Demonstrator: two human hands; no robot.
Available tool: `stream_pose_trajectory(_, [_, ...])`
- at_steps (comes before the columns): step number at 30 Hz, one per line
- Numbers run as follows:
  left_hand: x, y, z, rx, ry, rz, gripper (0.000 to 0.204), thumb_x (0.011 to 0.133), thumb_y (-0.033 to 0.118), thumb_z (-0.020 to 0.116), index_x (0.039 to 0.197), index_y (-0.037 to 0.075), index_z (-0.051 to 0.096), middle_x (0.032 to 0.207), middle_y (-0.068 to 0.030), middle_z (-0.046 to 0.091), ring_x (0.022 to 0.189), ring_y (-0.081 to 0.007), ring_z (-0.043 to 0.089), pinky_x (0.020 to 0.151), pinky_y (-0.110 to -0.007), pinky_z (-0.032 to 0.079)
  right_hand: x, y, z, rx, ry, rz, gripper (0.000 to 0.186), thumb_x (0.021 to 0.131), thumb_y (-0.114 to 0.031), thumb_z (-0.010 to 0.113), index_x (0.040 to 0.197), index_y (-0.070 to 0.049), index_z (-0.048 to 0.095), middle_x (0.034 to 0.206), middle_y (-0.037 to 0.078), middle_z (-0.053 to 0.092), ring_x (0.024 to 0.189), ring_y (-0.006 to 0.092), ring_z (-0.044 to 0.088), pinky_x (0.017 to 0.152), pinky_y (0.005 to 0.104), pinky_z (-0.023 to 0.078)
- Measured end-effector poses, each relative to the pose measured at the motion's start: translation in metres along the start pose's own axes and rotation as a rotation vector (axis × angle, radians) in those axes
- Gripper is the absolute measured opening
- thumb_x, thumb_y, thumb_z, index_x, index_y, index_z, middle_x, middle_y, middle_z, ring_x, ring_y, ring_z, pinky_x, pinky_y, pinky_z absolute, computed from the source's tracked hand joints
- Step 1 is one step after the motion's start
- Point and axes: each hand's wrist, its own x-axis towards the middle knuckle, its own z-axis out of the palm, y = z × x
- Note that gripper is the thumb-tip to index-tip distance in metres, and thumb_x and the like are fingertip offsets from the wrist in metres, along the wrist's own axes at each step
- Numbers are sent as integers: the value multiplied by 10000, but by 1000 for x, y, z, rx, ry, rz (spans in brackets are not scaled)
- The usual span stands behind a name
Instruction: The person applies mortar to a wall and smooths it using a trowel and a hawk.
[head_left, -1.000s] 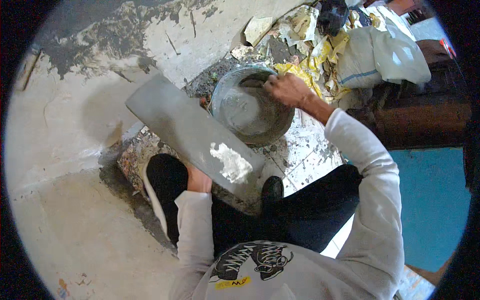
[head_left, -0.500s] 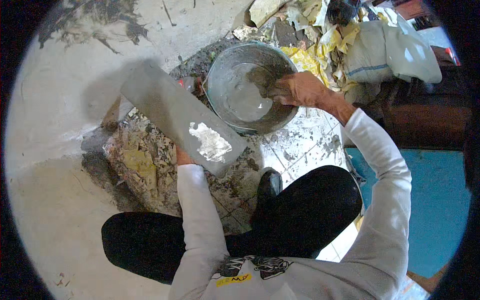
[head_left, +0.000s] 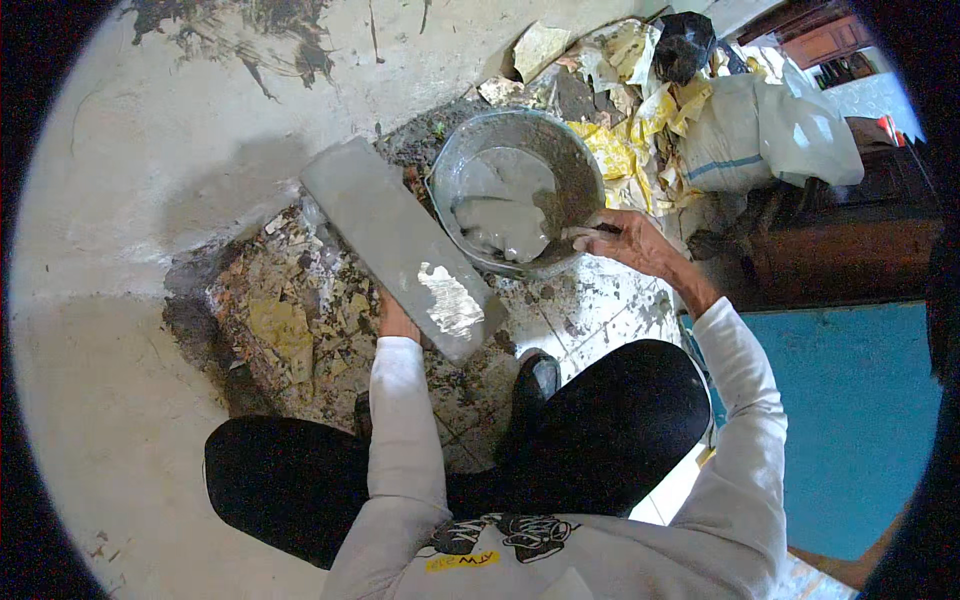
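A long rectangular plastering float [head_left: 390, 225], its face grey with one bright shiny patch, slants in front of the wall. Closed beneath its lower part, my left hand [head_left: 396, 318] supports it; most of the fingers are hidden behind it. To the right stands a round bucket [head_left: 580, 175] with wet grey mortar [head_left: 520, 172] inside. My right hand [head_left: 632, 243] is closed on the handle of a trowel at the bucket's right rim. The trowel's blade [head_left: 500, 225] appears mortar-covered and lies low in the bucket, so its outline is hard to make out.
Rubble and peeled scraps [head_left: 285, 310] lie along the foot of the pale wall [head_left: 110, 240]. Beyond the bucket are yellow torn wrappings [head_left: 610, 150] and a white sack [head_left: 725, 140]. Dark wooden furniture [head_left: 830, 250] and a blue surface [head_left: 830, 400] stand at right.
My right hand has drawn back from inside the bucket to its right rim, and the trowel now shows. The float and bucket sit slightly further right and lower in view.
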Motion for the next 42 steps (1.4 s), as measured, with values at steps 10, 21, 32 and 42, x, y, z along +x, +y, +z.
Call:
stream_pose_trajectory(10, [-3,-1,19,12,-29,4,452,1109,323,446,1487,75,458,1379,-105,593,1234,-257,598,1036,-414,527,-27,-17,3,-613,320,-167,393,929,-391,758,1134,-57,727,951,114,730,773,204,676,684,373,537])
stream_pose_trajectory(21, [11,2,17,28,-17,-9,452,1106,320,455,1487,76,458,1378,-105,592,1233,-254,597,1036,-411,527,76,-19,-6,-1440,446,-535,302,936,-210,600,1219,-114,644,1041,127,682,861,320,716,735,450,586])
stream_pose_trajectory(32, [1,1,8,-6,2,-24,452,1104,317,463,1487,78,458,1378,-105,591,1233,-252,597,1035,-409,526,83,-15,-14,-1109,68,-356,504,912,-500,681,1177,-72,664,1109,139,702,953,407,694,838,506,571])
stream_pose_trajectory(42, [-5,-2,16,-36,8,-22,452,1102,315,471,1487,79,457,1377,-105,590,1232,-249,596,1035,-407,526,59,-27,-20,-850,-9,-167,533,877,-519,746,1156,-66,709,996,197,718,943,396,690,828,465,538])
